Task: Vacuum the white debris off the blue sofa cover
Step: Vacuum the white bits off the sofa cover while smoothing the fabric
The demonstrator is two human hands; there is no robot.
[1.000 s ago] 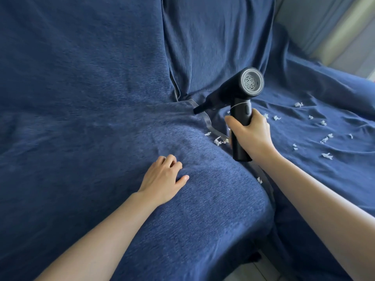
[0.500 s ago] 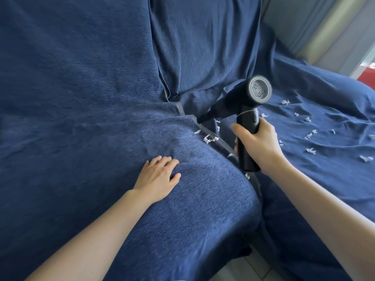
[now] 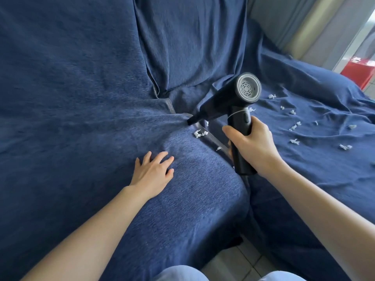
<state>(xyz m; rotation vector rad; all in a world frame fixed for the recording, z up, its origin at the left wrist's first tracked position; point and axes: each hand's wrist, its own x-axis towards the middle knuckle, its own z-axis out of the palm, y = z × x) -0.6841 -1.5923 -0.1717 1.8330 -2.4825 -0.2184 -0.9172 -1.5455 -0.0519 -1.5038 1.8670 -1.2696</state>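
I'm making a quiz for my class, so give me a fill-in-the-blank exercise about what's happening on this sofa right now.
1. The right hand grips the handle of a black ____.
2. The left hand rests flat on the ____ sofa cover.
3. The vacuum nozzle points at the ____ bits of debris by the seam.
4. Most of the debris lies to the ____ of the vacuum.

Missing words: vacuum; blue; white; right
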